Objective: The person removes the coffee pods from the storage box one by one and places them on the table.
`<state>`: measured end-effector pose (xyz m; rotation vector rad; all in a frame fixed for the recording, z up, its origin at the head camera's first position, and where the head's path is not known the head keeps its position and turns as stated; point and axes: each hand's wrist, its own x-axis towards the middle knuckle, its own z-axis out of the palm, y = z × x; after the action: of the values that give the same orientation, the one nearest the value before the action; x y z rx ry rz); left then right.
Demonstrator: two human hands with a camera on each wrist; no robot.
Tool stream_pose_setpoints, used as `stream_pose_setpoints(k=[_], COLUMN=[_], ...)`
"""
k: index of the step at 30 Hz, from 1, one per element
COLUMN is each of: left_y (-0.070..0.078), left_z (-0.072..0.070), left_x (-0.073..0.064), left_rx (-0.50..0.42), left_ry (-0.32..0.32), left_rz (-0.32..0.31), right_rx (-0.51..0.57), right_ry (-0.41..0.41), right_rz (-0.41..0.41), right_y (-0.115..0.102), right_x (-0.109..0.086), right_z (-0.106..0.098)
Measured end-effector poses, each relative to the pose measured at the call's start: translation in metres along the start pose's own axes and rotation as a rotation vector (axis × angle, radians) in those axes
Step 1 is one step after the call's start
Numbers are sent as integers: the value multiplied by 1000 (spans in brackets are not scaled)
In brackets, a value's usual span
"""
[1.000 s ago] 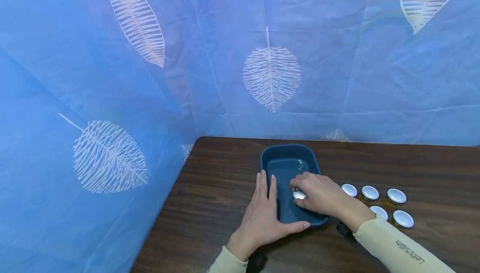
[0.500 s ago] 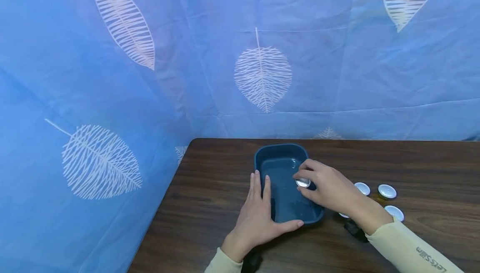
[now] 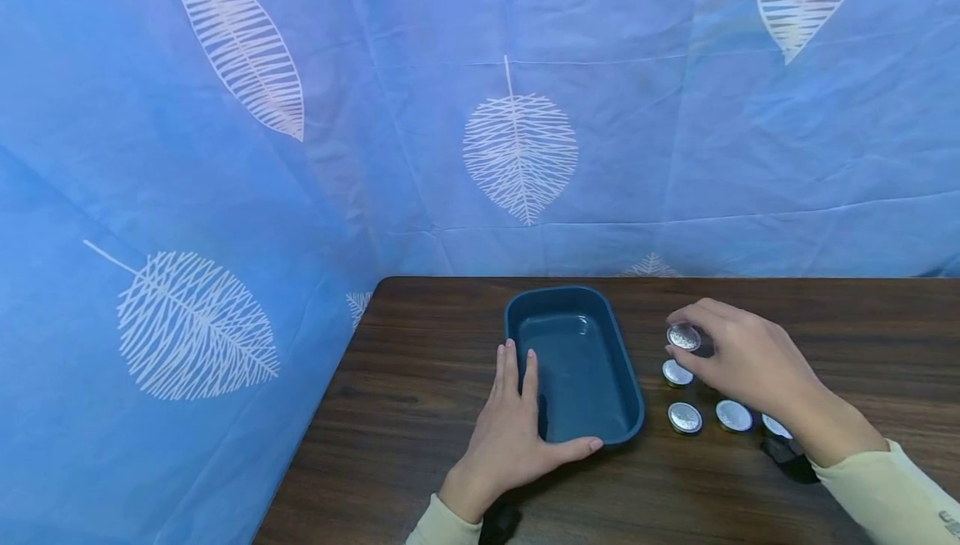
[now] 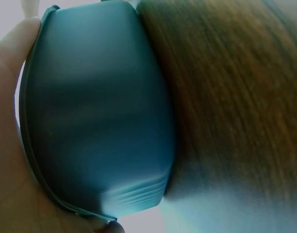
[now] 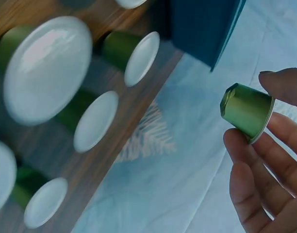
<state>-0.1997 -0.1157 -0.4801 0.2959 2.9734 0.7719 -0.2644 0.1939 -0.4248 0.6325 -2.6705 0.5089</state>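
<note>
My right hand (image 3: pixel 750 357) pinches a green coffee capsule (image 5: pixel 246 110) between thumb and fingers, right of the tray. Its silver foil lid faces up in the head view. Beyond and beneath that hand, several more green capsules stand lid up on the table, such as one near capsule (image 3: pixel 686 417) and one beside it (image 3: pixel 733 416); the hand and wrist cover part of the group. With straight fingers along the left side and the thumb at the near edge, my left hand (image 3: pixel 510 437) rests against a dark blue rectangular tray (image 3: pixel 577 387).
The dark wooden table (image 3: pixel 420 378) ends at a back edge and a slanting left edge. Behind it hangs a blue cloth (image 3: pixel 405 153) with white leaf prints. Black wrist straps (image 3: pixel 789 460) sit at my sleeves.
My right hand has lifted the capsule out of the tray and carried it right, over the table by the other capsules. The left hand stays on the tray; the head view shifts slightly.
</note>
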Motion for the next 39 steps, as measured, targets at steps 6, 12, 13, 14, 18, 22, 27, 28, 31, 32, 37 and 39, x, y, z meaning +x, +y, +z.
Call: stream_pose_setpoints(k=[6,12,13,14,18,22,27,28,31,32,37,39], left_y=[0,0,0,1,1,2,3,3,2,1,1,1], left_z=[2,2,1,1,1,1,2,2,2,2,2,1], left_x=[1,1,2,2,2,1,1,1,1,1,0,0], left_rx=[-1,4,7,7,0,-2,-2,-4,-11,-13,-13,-8], left_ry=[-4,2,2,1,-4,-7,8,9,5,2,-1,5], left_rz=[-6,-9,-10,-12,-17,-25,-20,-19,-25,-29,-31,-20], right_rx=[13,15,17,19,53,75,61,55,54,57,76,75], right_ry=[-48,-83,-90,-94,-127,-158,-209,-219,-247,-254,-281,-280], right_rz=[71,107,115,121,153,180,180,179,184,187,202,205], right_y=[20,40,44,46,58,64,69,70,72,72,73,73], right_x=[-8,-10,-10,-10,-9,-5,5,7,11,12,13,11], right_z=[-4,-3,-2,0,6,14,20,21,23,25,32,33])
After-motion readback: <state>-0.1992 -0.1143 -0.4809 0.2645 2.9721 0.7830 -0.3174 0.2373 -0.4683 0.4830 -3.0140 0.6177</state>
